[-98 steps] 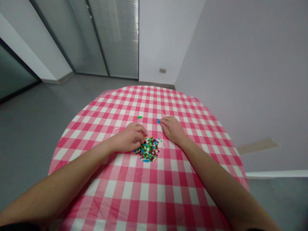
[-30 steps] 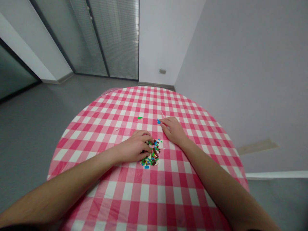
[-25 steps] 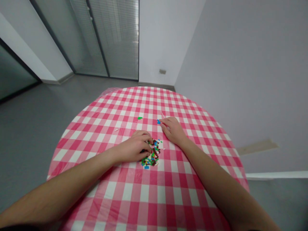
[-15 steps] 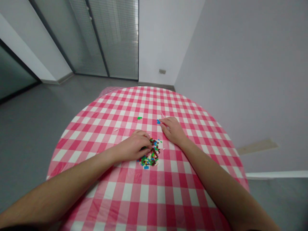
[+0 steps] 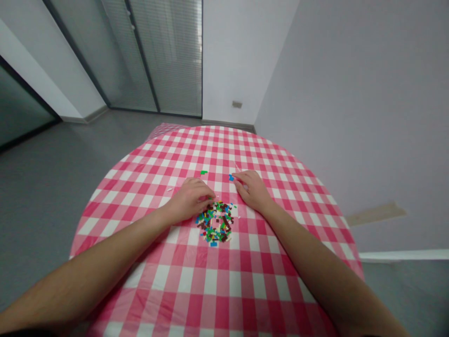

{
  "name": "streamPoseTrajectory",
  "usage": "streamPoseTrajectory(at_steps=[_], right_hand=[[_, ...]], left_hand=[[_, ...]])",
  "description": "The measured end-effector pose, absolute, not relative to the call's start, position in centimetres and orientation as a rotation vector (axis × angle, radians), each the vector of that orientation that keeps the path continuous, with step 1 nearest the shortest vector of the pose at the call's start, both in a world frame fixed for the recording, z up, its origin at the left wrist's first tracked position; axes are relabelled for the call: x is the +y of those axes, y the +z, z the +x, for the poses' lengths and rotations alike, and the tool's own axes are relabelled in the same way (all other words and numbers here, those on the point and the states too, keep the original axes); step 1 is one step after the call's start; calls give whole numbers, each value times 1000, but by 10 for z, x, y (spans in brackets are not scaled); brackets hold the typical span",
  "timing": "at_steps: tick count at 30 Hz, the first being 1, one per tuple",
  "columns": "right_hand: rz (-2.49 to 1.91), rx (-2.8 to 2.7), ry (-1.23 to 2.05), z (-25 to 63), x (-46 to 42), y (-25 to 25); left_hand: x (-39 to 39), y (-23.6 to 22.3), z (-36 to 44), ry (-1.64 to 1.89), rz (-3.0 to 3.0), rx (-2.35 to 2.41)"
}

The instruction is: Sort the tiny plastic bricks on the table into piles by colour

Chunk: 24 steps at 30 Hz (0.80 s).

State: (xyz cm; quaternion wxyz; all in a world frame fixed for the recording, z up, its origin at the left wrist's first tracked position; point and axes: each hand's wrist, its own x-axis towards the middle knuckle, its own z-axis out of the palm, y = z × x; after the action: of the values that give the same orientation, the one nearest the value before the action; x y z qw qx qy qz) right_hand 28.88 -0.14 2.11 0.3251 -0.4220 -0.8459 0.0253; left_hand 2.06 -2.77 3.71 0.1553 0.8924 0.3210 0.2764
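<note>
The left hand [image 5: 191, 199] rests just beside the pile of small plastic bricks [image 5: 215, 223], fingers [image 5: 206, 193] curled together; the right hand [image 5: 252, 189] lies flat, fingers apart, near a blue brick [image 5: 231, 178].

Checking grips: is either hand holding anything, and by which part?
Nothing visibly held. The left hand curls beside the brick pile and could hide a small piece; the right hand rests by a blue brick.

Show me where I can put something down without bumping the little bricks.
Bare checked tablecloth lies on the near side of the brick pile, and also beyond the green piece and blue piece. It is crowded at the pile, beside the left hand and right hand.
</note>
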Motion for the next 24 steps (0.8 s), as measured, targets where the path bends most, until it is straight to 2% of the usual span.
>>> streamPoseTrajectory(at_steps=[6,17,24], right_hand=[[-1122,-2223,84,289,-2,22],[-1114,-2219,96,289,-1,20],[-1097,-2218,78,290,0,19]], left_hand=[[3,27,2,855,2406,1420],[5,27,5,642,2373,1707],[-1,29,5,702,2336,1829]])
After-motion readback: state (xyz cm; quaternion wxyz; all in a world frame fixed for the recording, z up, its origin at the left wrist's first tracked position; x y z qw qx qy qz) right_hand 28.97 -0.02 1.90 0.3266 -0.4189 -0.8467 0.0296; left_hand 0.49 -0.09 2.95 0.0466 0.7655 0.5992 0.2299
